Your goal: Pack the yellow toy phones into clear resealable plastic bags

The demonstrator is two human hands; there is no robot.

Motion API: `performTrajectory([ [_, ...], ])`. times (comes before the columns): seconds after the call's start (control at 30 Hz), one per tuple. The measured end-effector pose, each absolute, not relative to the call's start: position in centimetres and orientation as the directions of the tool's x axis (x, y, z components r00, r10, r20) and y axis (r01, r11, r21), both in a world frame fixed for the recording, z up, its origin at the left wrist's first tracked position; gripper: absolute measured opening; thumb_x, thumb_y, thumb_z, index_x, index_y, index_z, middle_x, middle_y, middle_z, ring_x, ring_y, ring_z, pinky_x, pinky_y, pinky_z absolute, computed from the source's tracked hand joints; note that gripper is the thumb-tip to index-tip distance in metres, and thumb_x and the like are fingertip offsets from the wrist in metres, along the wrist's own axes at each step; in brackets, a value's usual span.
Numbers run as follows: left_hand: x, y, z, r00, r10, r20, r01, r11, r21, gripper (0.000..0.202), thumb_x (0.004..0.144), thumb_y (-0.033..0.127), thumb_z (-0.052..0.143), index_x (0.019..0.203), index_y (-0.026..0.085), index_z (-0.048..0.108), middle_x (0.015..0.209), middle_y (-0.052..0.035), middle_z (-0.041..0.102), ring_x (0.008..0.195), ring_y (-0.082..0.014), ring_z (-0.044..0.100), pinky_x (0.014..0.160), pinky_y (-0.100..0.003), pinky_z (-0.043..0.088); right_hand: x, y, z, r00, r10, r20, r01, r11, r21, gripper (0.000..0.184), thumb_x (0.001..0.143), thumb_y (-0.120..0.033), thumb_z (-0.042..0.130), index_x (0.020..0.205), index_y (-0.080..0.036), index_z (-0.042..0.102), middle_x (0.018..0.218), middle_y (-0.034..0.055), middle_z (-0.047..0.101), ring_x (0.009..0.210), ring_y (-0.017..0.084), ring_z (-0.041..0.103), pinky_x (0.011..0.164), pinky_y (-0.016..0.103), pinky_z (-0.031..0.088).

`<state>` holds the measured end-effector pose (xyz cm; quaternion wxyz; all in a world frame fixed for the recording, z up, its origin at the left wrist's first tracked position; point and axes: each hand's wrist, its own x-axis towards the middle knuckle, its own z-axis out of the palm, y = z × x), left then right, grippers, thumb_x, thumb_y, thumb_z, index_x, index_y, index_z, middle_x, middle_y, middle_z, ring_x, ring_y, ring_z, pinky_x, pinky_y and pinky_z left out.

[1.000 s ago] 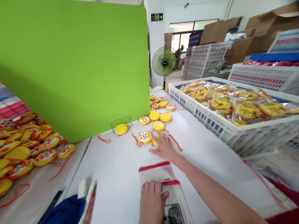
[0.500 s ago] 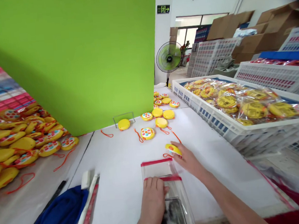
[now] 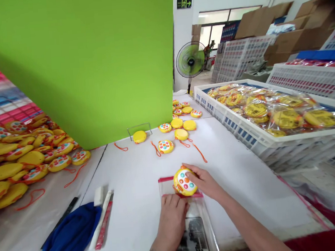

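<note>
My right hand (image 3: 202, 180) grips a round yellow button toy (image 3: 184, 181), its white face with coloured dots turned up, just over the mouth of a clear plastic bag (image 3: 201, 208) with a red strip. My left hand (image 3: 173, 218) is closed on that bag near its red edge, fingers curled and their tips hidden. Under the clear film shows a dark printed panel (image 3: 195, 235). Beyond the hands, several similar yellow toys (image 3: 166, 146) with orange cords lie on the white table (image 3: 133, 205).
A green board (image 3: 93, 69) rises behind the table. Many yellow toys (image 3: 32, 159) are heaped at left, near a blue cloth (image 3: 71, 235), a white pen-like stick (image 3: 102, 219) and a red one (image 3: 104, 227). At right, a white crate (image 3: 262, 145) holds bagged toys.
My right hand has brought the yellow toy down and left to the bag's mouth, turning its dotted face up. My left hand stays on the bag.
</note>
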<state>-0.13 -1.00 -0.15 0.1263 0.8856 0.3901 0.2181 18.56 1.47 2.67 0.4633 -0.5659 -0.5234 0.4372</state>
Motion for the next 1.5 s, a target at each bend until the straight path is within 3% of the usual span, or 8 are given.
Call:
performTrajectory([
  [0.2, -0.4, -1.3, 0.4, 0.467, 0.759, 0.454, 0.604, -0.649, 0.463, 0.019, 0.089, 0.013, 0.053, 0.104, 0.02, 0.061, 0.111, -0.0089, 0.061, 0.104, -0.0248, 0.053, 0.091, -0.044, 0.045, 16.5, 0.9, 2.6, -0.346, 0.938, 0.015, 0.445, 0.179, -0.877, 0.041, 0.096, -0.045, 0.038, 0.112, -0.025, 0.069, 0.118, 0.0047, 0.067, 0.112, 0.024, 0.057, 0.102, 0.043, 0.04],
  [0.3, -0.5, -1.2, 0.3, 0.472, 0.766, 0.435, 0.555, -0.642, 0.529, 0.019, 0.088, 0.013, 0.052, 0.104, 0.021, 0.059, 0.128, -0.0107, 0.053, 0.119, -0.0269, 0.048, 0.098, -0.049, 0.044, 16.9, 0.6, 2.7, -0.23, 0.968, 0.096, 0.544, 0.21, -0.812, 0.041, 0.097, -0.045, 0.036, 0.117, -0.024, 0.065, 0.124, 0.007, 0.063, 0.117, 0.022, 0.053, 0.101, 0.039, 0.039],
  [0.5, -0.8, -0.7, -0.3, 0.521, 0.816, 0.252, 0.459, -0.517, 0.723, 0.01, 0.092, 0.02, 0.047, 0.092, 0.021, 0.057, 0.125, -0.0111, 0.055, 0.123, -0.0255, 0.047, 0.101, -0.052, 0.041, 20.0, -0.6, 2.6, 0.008, 0.998, -0.057, 0.706, -0.046, -0.706, 0.037, 0.095, -0.045, 0.037, 0.1, -0.024, 0.068, 0.08, 0.0047, 0.071, 0.075, 0.022, 0.065, 0.07, 0.033, 0.045],
  [0.83, 0.0, -0.2, 3.2, 0.527, 0.848, 0.06, 0.486, -0.358, 0.798, 0.02, 0.094, 0.03, 0.044, 0.081, 0.022, 0.057, 0.075, -0.0019, 0.063, 0.075, -0.02, 0.056, 0.073, -0.034, 0.044, 17.0, -1.8, 2.1, 0.151, 0.986, 0.074, 0.53, -0.017, -0.848, 0.037, 0.091, -0.027, 0.039, 0.122, -0.023, 0.06, 0.076, 0.0023, 0.068, 0.064, 0.019, 0.059, 0.064, 0.03, 0.045],
  [1.0, -1.5, 0.2, 3.3, 0.307, 0.922, 0.236, 0.48, -0.364, 0.798, 0.02, 0.091, 0.033, 0.049, 0.106, 0.021, 0.058, 0.108, -0.008, 0.061, 0.103, -0.0242, 0.053, 0.092, -0.041, 0.041, 17.1, -1.8, 2.9, 0.207, 0.974, 0.093, 0.434, -0.006, -0.901, 0.033, 0.094, -0.032, 0.04, 0.118, -0.022, 0.06, 0.076, 0.0019, 0.066, 0.066, 0.018, 0.059, 0.066, 0.029, 0.047],
  [1.17, -2.4, 0.5, 2.5, 0.217, 0.97, -0.114, 0.33, 0.037, 0.943, 0.05, 0.088, 0.046, 0.051, 0.129, 0.018, 0.042, 0.111, -0.0105, 0.061, 0.083, -0.0203, 0.061, 0.075, -0.035, 0.049, 17.0, -2.1, 2.7, 0.228, 0.961, 0.153, 0.383, 0.056, -0.922, 0.031, 0.096, -0.034, 0.039, 0.117, -0.023, 0.06, 0.09, 0.0035, 0.068, 0.078, 0.018, 0.063, 0.073, 0.03, 0.05],
  [1.37, -0.9, 0.0, 2.8, 0.291, 0.924, -0.248, 0.16, 0.209, 0.965, 0.028, 0.087, 0.046, 0.049, 0.081, 0.018, 0.054, 0.071, 0.0008, 0.059, 0.06, -0.0133, 0.054, 0.054, -0.023, 0.043, 16.9, -1.6, 3.3, 0.058, 0.889, 0.454, 0.663, 0.305, -0.684, 0.03, 0.096, -0.022, 0.041, 0.119, -0.024, 0.059, 0.114, 0.0063, 0.064, 0.11, 0.022, 0.053, 0.097, 0.041, 0.041],
  [1.5, -0.6, 0.1, 2.7, 0.27, 0.928, -0.256, 0.099, 0.237, 0.966, 0.026, 0.085, 0.046, 0.052, 0.081, 0.019, 0.052, 0.071, 0.0012, 0.059, 0.06, -0.013, 0.055, 0.055, -0.023, 0.044, 16.6, -1.6, 3.8, -0.136, 0.918, 0.373, 0.732, 0.347, -0.586, 0.03, 0.096, -0.021, 0.041, 0.12, -0.025, 0.06, 0.108, 0.004, 0.068, 0.11, 0.023, 0.051, 0.096, 0.043, 0.039],
])
